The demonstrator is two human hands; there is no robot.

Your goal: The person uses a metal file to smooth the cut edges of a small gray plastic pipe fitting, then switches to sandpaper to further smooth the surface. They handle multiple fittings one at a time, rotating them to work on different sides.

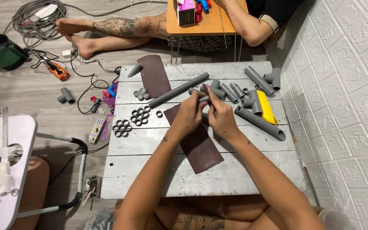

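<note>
The person is sitting at a low grey wooden table (150, 179) and is working with both hands over its middle. The left hand (189, 116) and the right hand (221, 118) are meeting close together, fingers curled, around a short grey pipe piece (204, 99). The piece is sticking out a little above the fingers, so both hands are closed on it, but how the fingertips are pressing on it is probably not possible to tell, because they are covering each other.

Under the hands a dark brown strip of sandpaper (201, 149) is lying on the table, reaching toward the person. A second brown sheet (155, 76) is lying further away, near the far left corner. Between them a long grey pipe (179, 90) is lying diagonally. Left of the hands small grey rings (140, 115) are standing in groups. To the right, several cut pipe pieces and elbow fittings (252, 100) are lying beside a yellow tool (267, 107), and another long pipe (260, 122) is lying near the right edge.

Another person is sitting on the floor behind the table, at a small orange table (209, 25).
</note>
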